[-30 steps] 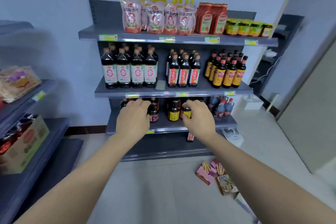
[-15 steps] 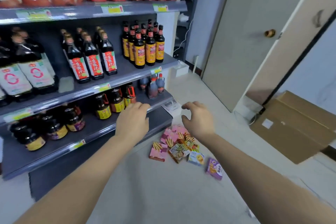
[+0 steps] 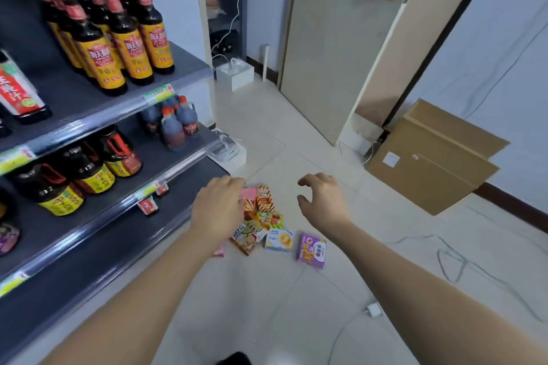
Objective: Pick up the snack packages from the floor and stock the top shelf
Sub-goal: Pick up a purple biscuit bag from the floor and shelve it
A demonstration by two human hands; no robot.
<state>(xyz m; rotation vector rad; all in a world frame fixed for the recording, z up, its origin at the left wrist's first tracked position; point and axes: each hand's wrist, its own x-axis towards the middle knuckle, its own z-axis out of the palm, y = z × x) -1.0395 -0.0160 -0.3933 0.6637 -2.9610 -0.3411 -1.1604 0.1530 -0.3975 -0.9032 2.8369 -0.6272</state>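
Our left hand [image 3: 218, 210] and right hand [image 3: 323, 201] hover with loose fingers, holding nothing, over the snack packages [image 3: 261, 225] heaped on the floor [image 3: 267, 305] beside the shelf unit [image 3: 98, 216]. We judge them light, stiff cartons; we would pinch each by its flat sides.

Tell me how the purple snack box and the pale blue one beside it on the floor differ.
The purple box is violet all over; the pale blue box is white and light blue. The purple box lies apart at the pile's right end; the pale blue box lies close against the other packages. Both lie flat, face up, on the floor.
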